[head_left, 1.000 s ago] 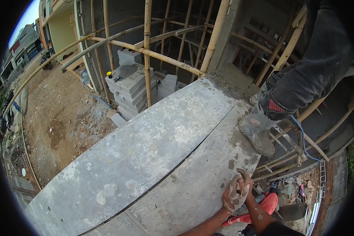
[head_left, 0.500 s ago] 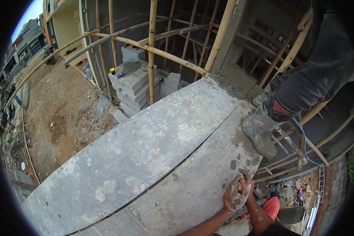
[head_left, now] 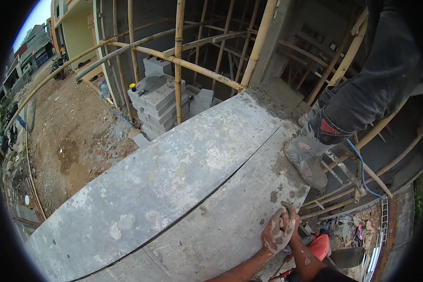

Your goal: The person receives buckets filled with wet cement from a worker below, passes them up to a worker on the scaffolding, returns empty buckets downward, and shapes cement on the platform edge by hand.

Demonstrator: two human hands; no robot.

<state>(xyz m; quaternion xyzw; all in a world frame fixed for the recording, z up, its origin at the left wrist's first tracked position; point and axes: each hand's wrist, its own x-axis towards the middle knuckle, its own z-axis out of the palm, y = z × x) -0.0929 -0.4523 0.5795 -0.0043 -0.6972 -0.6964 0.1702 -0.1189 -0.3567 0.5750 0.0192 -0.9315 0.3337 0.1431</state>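
Note:
My left hand (head_left: 274,233), smeared with grey mortar, is pressed against my right hand (head_left: 292,222) at the lower right. The fingers of both are bent and closed together, and whatever lies between them, if anything, is too hidden to name. They are over the edge of the grey, stained platform boards (head_left: 174,164), where a dark seam runs lengthwise. Just beyond my hands stands another person, seen as dark trousers (head_left: 362,108) and a mortar-covered boot (head_left: 308,162) on the boards.
Bamboo poles (head_left: 188,63) cross the far side of the platform. Below stand stacked pale blocks (head_left: 157,101) beside a dirt yard (head_left: 73,136). At the lower right are a red object (head_left: 318,248), a dark tub (head_left: 348,257), a blue hose (head_left: 360,162) and a ladder (head_left: 384,218).
The view has shifted slightly. My clasped hands appear a little further left and remain pressed together. The other person's boot stays on the boards.

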